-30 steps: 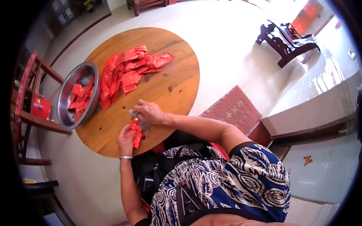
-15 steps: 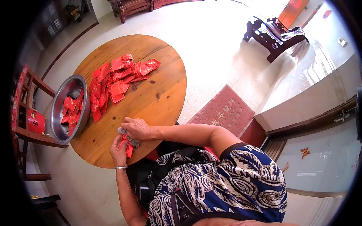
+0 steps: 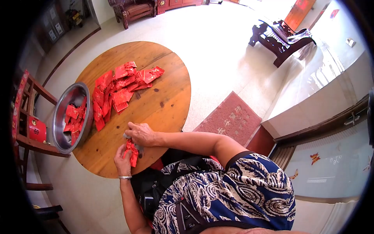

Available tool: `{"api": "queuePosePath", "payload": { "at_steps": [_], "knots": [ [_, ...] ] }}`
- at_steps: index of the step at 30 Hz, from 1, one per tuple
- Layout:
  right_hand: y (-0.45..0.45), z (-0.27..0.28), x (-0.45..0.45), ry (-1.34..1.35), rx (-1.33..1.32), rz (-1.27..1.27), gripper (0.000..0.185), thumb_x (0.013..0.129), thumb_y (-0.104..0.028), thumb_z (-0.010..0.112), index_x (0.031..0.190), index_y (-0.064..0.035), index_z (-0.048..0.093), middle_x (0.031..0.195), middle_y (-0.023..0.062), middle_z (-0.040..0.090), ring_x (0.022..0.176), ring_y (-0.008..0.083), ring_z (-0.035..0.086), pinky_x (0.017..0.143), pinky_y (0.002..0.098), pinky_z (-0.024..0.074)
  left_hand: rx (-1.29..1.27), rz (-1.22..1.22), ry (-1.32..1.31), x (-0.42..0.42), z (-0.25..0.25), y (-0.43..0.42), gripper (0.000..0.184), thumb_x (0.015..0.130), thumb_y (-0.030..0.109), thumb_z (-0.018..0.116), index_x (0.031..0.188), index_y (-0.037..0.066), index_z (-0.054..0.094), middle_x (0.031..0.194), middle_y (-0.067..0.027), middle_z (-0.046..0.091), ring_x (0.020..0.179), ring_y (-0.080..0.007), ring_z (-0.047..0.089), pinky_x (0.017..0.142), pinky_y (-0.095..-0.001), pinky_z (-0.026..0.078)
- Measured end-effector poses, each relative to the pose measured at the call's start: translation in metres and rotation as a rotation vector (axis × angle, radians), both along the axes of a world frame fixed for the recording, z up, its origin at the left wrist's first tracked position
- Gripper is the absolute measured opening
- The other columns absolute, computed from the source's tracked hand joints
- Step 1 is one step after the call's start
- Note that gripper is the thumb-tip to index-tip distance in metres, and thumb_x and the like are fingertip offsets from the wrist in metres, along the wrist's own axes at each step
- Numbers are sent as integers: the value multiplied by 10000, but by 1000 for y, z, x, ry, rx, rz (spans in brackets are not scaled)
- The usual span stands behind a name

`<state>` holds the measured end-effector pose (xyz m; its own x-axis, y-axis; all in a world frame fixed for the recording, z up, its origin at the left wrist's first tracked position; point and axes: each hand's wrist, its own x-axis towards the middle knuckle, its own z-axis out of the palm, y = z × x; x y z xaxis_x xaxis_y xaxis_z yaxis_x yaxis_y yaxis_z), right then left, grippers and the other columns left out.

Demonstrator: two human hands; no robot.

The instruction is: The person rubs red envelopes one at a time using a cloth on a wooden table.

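Near the front edge of the round wooden table (image 3: 167,101), my left hand (image 3: 122,162), with a silver bangle at its wrist, grips a red packet (image 3: 133,158) with gold print. My right hand (image 3: 141,134) is closed just above it, its fingers around a grey cloth-like piece (image 3: 126,135) that is mostly hidden. More of the grey shows between the right hand and the packet. Farther back on the table lies a pile of red packets (image 3: 122,95). At the left, a metal basin (image 3: 64,145) holds several more red packets (image 3: 72,113).
A wooden chair (image 3: 43,146) stands at the left beside the basin, with a red box-like item (image 3: 37,128) on it. A red mat (image 3: 224,117) lies on the floor to the right. A dark carved wooden bench (image 3: 278,43) stands farther back.
The right hand has shifted slightly over the packet, and less of the grey piece shows now. More of the red packet is visible. The view has tilted up slightly.
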<state>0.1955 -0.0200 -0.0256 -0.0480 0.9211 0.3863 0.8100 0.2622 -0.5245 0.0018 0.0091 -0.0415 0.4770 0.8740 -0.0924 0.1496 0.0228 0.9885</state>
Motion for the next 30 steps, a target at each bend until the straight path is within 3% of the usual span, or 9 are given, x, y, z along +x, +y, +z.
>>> {"api": "queuePosePath", "payload": {
  "at_steps": [12, 20, 30],
  "knots": [
    [3, 5, 28, 41, -18, -155, 187, 744, -129, 620, 926, -96, 594, 935, 143, 526, 789, 370, 618, 661, 450, 508, 14, -14, -21, -4, -13, 5, 332, 851, -58, 609, 1178, -61, 552, 1092, -89, 626, 987, -155, 601, 881, -275, 488],
    [-9, 18, -1, 263, 122, 55, 196, 740, -120, 611, 936, -109, 621, 887, 138, 539, 764, 381, 601, 621, 473, 494, -40, 15, -27, -2, -7, 3, 327, 862, -32, 616, 1183, -54, 553, 1093, -86, 624, 995, -150, 598, 882, -270, 486],
    [-10, 5, -13, 124, -70, -50, 182, 752, -136, 614, 924, -77, 606, 925, 154, 545, 786, 381, 610, 638, 480, 506, -25, -12, -34, -3, -12, 5, 344, 866, -41, 608, 1202, -58, 544, 1110, -99, 628, 989, -152, 607, 856, -265, 504]
  ]
}}
